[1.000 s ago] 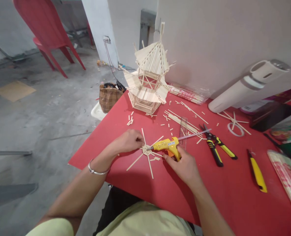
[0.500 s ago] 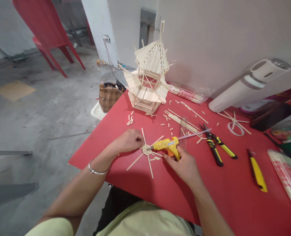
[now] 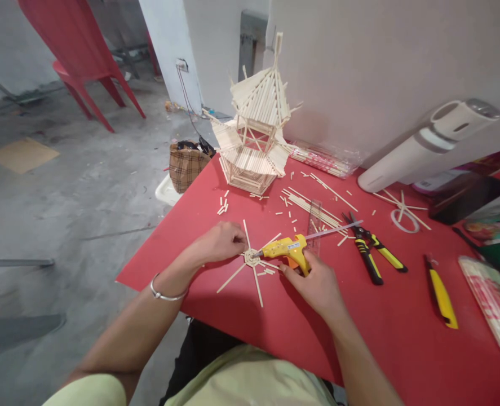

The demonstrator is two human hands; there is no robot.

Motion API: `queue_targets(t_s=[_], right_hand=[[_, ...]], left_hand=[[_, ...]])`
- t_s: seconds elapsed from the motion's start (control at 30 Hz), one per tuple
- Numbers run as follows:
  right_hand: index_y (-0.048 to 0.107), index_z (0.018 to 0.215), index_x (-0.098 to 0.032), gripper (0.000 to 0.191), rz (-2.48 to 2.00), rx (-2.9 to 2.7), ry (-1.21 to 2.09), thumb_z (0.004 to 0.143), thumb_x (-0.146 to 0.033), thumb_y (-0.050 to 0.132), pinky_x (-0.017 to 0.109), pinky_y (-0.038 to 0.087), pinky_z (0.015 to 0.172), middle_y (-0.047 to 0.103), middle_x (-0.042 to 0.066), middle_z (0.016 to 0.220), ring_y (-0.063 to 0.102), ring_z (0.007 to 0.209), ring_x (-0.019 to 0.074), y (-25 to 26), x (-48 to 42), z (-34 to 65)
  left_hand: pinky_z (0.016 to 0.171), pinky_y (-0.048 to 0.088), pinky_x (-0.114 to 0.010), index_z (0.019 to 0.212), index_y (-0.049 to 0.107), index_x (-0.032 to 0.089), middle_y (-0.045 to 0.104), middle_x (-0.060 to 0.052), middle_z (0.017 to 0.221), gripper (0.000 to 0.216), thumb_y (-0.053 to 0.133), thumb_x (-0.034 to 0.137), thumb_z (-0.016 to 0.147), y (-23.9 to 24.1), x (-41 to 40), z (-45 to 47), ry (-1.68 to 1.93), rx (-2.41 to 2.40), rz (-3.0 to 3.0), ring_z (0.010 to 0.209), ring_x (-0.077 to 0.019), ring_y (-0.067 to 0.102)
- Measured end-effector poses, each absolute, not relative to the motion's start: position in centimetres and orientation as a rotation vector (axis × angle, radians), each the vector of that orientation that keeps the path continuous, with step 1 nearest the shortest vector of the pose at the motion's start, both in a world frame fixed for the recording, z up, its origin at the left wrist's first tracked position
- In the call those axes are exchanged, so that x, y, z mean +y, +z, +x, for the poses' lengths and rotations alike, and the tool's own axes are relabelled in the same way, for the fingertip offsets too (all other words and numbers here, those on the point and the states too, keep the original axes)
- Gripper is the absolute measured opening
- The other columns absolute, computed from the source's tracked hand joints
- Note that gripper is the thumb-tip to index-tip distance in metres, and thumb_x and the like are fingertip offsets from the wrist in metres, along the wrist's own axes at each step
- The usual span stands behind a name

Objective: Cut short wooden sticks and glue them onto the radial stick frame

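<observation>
My right hand (image 3: pixel 313 282) is closed round the handle of a yellow glue gun (image 3: pixel 286 247), a clear glue stick poking out of its back. The gun's nozzle points left and meets the middle of a spoked wooden-stick frame (image 3: pixel 252 259), which lies flat on the red table (image 3: pixel 156 259). Short pieces form a small many-sided ring at its centre, with longer sticks radiating outward. My left hand (image 3: pixel 224 242) rests at the frame's upper left, fingers curled and pinched by one spoke; what they grip is hidden. Several short cut sticks (image 3: pixel 267 272) lie just below the nozzle.
A stick-built pagoda model (image 3: pixel 256 135) stands at the back. Rightward lie loose sticks (image 3: pixel 313 206), a clear ruler (image 3: pixel 314 217), pliers-like cutters (image 3: pixel 368 248), a tape roll (image 3: pixel 404 221), a yellow utility knife (image 3: pixel 442 296) and packed sticks (image 3: pixel 490 304). A white flask (image 3: pixel 427 146) leans near the wall.
Both hands, the glue gun and the stick frame hold almost the same positions. The whole view has shifted very slightly.
</observation>
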State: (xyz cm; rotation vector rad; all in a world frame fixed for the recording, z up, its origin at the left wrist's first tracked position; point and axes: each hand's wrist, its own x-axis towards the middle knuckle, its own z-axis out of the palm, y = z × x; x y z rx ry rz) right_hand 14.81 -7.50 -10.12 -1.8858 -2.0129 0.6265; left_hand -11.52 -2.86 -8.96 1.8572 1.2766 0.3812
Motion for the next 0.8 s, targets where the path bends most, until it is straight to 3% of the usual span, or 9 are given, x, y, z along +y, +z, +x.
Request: queue_targets(t_s=[0.8], right_hand=[[0.051,0.079,-0.025,0.034,-1.874,-2.040,0.601,0.078,-0.058,0.060,0.025,0.034,0.056,0.059,-0.002,0.064,0.053,0.057,0.0158,-10.29,-7.37,14.89]], left_hand=[[0.065,0.042,-0.023,0.065,0.066,0.016,0.067,-0.003,0.075,0.018,0.050,0.015,0.071,-8.85,-2.79,-11.30,0.347,1.302,1.891,0.065,-0.0127,0.058]])
